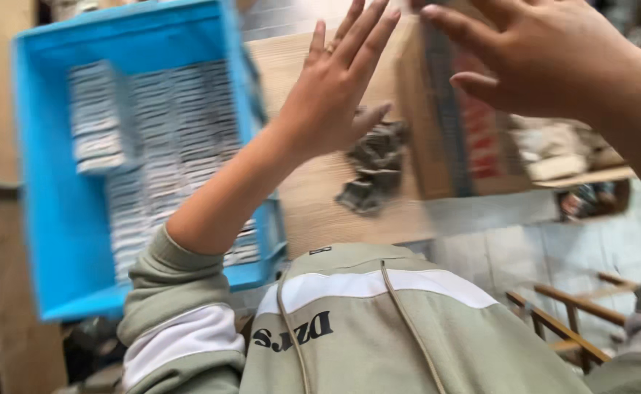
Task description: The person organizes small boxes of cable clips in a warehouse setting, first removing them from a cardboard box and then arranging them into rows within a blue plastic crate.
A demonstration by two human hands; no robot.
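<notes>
Hovering above the table [313, 197], the left hand [331, 102] and right hand [546, 62] are open, holding nothing. Dark packets [371, 171] lie nearest, beside a blue crate [50, 219].

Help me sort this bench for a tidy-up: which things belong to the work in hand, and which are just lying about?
In hand or nearest:
- left hand and right hand, both raised, open, holding nothing
- small pile of dark flat packets on the wooden tabletop
- brown cardboard box

Lying about:
- blue plastic crate of grey stacked packets
- wooden chair frame
- pale bundles behind the box
</notes>
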